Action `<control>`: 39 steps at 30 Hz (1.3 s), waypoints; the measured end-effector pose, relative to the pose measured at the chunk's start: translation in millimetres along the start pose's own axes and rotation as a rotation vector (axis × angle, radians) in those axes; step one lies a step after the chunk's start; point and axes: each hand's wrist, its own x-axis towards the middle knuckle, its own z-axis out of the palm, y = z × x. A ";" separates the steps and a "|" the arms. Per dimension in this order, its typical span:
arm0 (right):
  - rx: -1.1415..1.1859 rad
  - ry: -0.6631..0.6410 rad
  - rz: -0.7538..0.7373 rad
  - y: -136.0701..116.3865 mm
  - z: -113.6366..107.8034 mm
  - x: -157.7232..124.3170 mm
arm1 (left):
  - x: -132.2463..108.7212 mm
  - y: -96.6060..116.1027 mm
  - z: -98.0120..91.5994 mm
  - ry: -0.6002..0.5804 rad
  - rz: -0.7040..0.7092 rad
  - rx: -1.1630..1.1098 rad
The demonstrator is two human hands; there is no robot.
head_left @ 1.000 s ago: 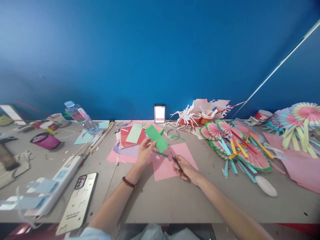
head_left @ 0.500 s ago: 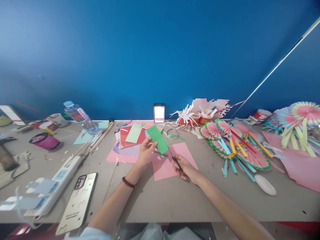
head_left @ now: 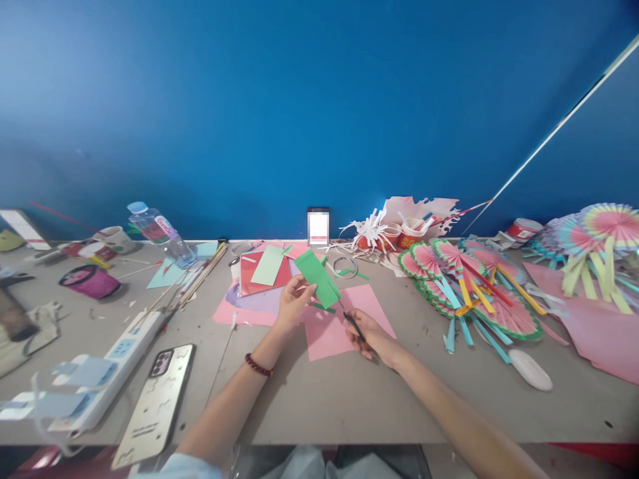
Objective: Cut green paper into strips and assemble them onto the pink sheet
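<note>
My left hand (head_left: 292, 303) pinches a green paper strip (head_left: 316, 277) by its near edge and holds it up over the table's middle. My right hand (head_left: 368, 334) is closed round the handles of a pair of scissors (head_left: 349, 318). The blades point up and left and meet the strip's lower right corner. A pink paper sheet (head_left: 339, 326) lies flat beneath both hands. A thin green offcut (head_left: 322, 307) rests on that sheet.
Red and pale green papers (head_left: 263, 271) lie behind my left hand. Folded paper fans (head_left: 464, 286) crowd the right side. A power strip (head_left: 107, 362) and a phone (head_left: 154, 402) lie near left. A bottle (head_left: 160, 233), cups and a standing phone (head_left: 318, 226) line the blue wall.
The green strip and my left hand have shifted slightly to the right and up. The scissors stay at the strip's lower corner.
</note>
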 end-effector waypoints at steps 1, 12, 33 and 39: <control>0.002 -0.005 -0.001 0.1 -0.2 0.1 | 0.3 -0.7 -0.6 -0.004 0.002 0.002; 0.012 -0.002 0.001 1.4 -0.8 0.9 | 0.1 -1.1 0.1 0.003 0.003 0.007; 0.012 0.004 0.015 3.2 -2.4 4.3 | 2.2 -6.0 -3.5 -0.019 0.039 0.038; 0.019 0.007 0.040 0.6 -1.6 3.5 | 1.6 -4.2 -2.8 -0.014 0.030 0.029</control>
